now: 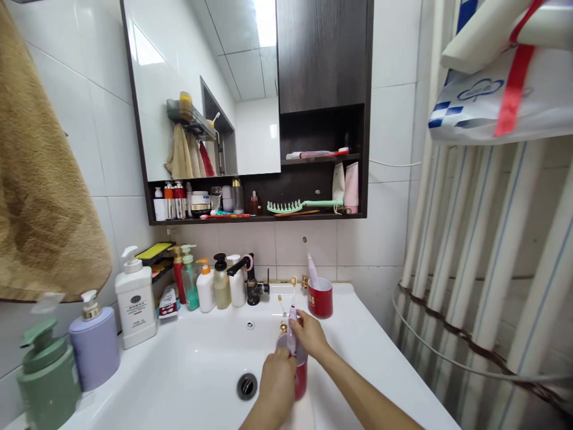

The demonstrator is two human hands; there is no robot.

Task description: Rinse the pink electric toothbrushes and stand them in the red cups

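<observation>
left hand (278, 371) curled; right hand (312, 334) pinches, higher and farther right.

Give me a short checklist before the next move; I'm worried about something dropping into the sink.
1. Right hand holding the pale electric toothbrush: ok, the fingers are on its body.
2. Toothbrush head up: ok, it points upward above the hand.
3. Left hand gripping the near red cup securely: cannot tell, the hand is against the cup but its grip is hidden.
4. Near red cup resting fully on the sink: cannot tell, its base is partly hidden.
5. Far red cup upright: ok, it stands on the sink's back corner.
6. Black faucet off: ok, no stream shows below its spout.
</observation>
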